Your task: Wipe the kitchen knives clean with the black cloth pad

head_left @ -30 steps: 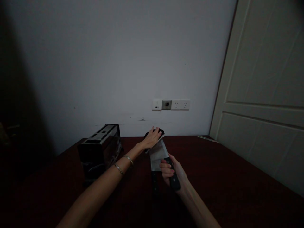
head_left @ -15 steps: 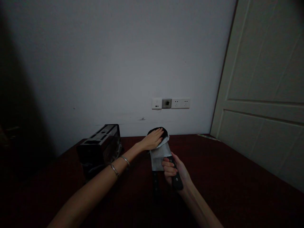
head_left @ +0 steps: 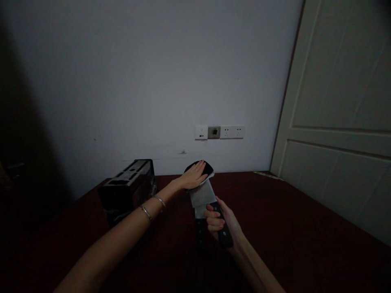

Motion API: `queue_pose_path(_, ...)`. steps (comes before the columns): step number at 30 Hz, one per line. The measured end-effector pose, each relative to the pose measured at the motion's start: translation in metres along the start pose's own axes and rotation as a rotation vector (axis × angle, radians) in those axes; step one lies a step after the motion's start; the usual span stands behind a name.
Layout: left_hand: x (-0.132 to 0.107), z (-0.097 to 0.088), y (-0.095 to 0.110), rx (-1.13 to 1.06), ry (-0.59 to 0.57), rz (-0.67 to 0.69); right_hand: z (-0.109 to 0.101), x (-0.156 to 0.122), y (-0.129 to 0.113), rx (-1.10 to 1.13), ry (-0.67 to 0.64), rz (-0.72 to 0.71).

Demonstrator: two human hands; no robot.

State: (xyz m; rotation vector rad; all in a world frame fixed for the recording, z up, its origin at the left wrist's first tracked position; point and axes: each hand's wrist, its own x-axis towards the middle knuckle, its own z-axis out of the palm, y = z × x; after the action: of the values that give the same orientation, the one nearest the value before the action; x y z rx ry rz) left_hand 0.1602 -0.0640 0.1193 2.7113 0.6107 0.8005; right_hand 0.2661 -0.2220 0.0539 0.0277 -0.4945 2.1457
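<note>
My right hand (head_left: 217, 219) is wrapped round the black riveted handle of a cleaver (head_left: 204, 194), its wide grey blade pointing away from me. Fingers stretched out together, my left hand (head_left: 194, 177) lies flat on a black round piece with a pale edge (head_left: 208, 169), perhaps a cloth or pad, which covers the far end of the blade. Under the cleaver, a second knife (head_left: 200, 228) with a black handle rests on the table, and most of its blade is hidden.
A black box-shaped holder with slots in its top (head_left: 128, 183) stands left of my left forearm. The dark red table (head_left: 275, 219) reaches back to a pale wall with sockets (head_left: 232, 132). At the right is a panelled door (head_left: 342, 122), and a thin strip (head_left: 268, 176) lies near the table's back edge.
The cleaver has shifted slightly left in my right hand, showing more of the lower knife's blade as a separate step. My left hand and the black piece have slid a little left and away.
</note>
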Motion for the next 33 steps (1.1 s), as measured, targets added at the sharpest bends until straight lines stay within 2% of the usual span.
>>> queue_pose_path(6, -0.005, 0.004, -0.002, 0.101, -0.011, -0.012, 0.001, 0.001, 0.002, 0.008, -0.015, 0.007)
queue_pose_path(13, -0.012, 0.012, -0.008, 0.073, 0.011, -0.049, 0.001, 0.001, 0.004, 0.008, 0.006, 0.008)
queue_pose_path(21, -0.019, 0.013, 0.004, 0.067, 0.029, -0.023, -0.001, -0.001, 0.002, 0.049, 0.043, -0.015)
queue_pose_path(33, -0.036, 0.017, 0.023, 0.12, -0.019, 0.042, -0.007, -0.002, -0.003, 0.008, -0.06, -0.036)
